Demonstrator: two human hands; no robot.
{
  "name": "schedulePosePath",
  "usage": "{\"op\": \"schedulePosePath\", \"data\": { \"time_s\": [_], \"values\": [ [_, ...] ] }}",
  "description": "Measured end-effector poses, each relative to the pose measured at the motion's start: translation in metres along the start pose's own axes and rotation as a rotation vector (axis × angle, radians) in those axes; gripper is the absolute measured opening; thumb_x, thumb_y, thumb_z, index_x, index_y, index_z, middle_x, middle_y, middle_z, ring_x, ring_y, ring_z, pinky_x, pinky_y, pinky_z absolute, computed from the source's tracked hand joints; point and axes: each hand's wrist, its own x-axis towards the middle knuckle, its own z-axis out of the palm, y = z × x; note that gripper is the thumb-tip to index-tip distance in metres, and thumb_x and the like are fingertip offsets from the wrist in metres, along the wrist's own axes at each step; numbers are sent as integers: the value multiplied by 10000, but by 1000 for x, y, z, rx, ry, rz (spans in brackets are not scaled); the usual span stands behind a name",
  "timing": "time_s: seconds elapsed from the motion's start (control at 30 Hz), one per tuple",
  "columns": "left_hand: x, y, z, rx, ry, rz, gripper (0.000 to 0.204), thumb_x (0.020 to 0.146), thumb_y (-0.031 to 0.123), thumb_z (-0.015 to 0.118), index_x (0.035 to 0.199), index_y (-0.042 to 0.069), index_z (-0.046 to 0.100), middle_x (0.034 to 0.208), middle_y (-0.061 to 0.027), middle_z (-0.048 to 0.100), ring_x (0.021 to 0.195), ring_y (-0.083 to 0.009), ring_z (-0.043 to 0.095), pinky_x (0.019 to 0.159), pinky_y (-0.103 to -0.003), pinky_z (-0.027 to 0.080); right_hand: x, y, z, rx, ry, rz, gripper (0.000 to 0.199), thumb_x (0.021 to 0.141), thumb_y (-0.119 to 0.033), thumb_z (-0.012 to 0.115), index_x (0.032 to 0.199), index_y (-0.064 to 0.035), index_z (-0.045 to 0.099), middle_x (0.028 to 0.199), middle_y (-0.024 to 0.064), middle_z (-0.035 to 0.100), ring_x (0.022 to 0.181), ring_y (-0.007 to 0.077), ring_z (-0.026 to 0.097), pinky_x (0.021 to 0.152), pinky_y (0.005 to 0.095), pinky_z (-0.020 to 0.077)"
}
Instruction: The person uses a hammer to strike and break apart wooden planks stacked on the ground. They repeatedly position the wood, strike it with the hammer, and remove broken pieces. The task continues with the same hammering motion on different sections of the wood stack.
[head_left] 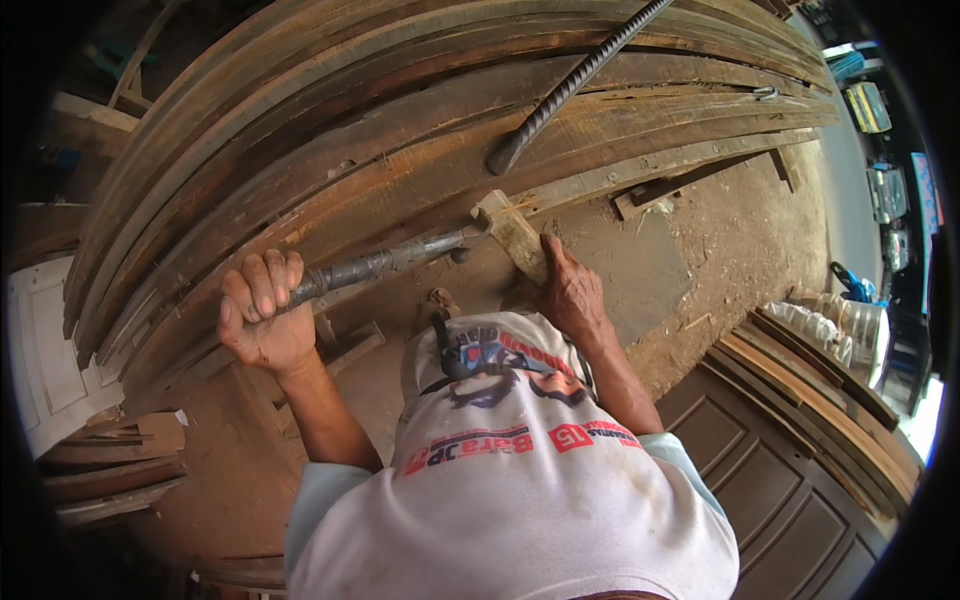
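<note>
My left hand (262,308) is closed round the dark, wrapped handle of a hammer (370,268). Its metal shaft slants up to the right, and a round dark end shows below the tip. That tip meets or nearly meets a short piece of wood (515,238), pale and worn, with a splintered upper end. My right hand (575,295) grips the wood's lower end from the right, thumb on top; the other fingers are partly hidden. Beyond both hands, a ribbed steel bar (570,95) with a flattened end rests over the planks.
Long weathered planks (400,110) are stacked across the far side. At the right, a brown panelled door (765,455) lies beside narrow boards (815,400). A white panelled door (45,350) and wood scraps (120,465) are at the left. Dirt floor (640,270) shows between.
</note>
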Motion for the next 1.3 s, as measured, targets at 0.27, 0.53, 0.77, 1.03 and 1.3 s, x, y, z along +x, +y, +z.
{"op": "schedulePosePath", "data": {
  "time_s": [0.27, 0.53, 0.77, 1.03, 1.3],
  "values": [
    [-70, -10, -26, -57, 221, -70, 396, 1004, 366, 607, 692, 190, 438, 698, 35, 482, 707, -109, 456, 741, -301, 393, 8, 11, -40, 144, 96, -1, 674, 806, -283, 820, 1380, -80, 530, 1146, 229, 707, 996, 429, 710, 841, 479, 571],
    [-80, -71, 31, 140, 97, -248, 377, 994, 392, 610, 737, 178, 436, 718, 25, 480, 705, -118, 458, 713, -305, 379, 115, 68, -80, 728, 383, 254, 729, 905, -506, 778, 1319, 58, 573, 1109, 167, 670, 1020, 233, 642, 882, 382, 532],
    [-75, -131, 82, 248, 46, -348, 385, 992, 409, 617, 744, 168, 448, 732, 25, 493, 721, -125, 477, 726, -311, 382, 197, 127, -115, 782, 293, 255, 749, 940, -463, 738, 1432, 70, 550, 1334, 269, 645, 1187, 308, 646, 1013, 379, 490],
    [-44, -151, 141, 225, 111, -254, 413, 1007, 476, 599, 734, 190, 481, 687, 52, 520, 698, -98, 514, 711, -300, 412, 180, 137, -144, 351, 486, -22, 835, 913, -655, 693, 1406, 11, 592, 1268, 245, 665, 1202, 374, 626, 1059, 473, 478],
    [-6, -186, 181, 58, 268, -32, 440, 1072, 536, 479, 834, 169, 532, 781, 24, 560, 772, -116, 523, 779, -317, 425, 91, 108, -128, 325, -637, -501, 579, 886, -492, 785, 1211, -22, 695, 1071, 225, 733, 1006, 380, 720, 839, 459, 576]
  ]
}}
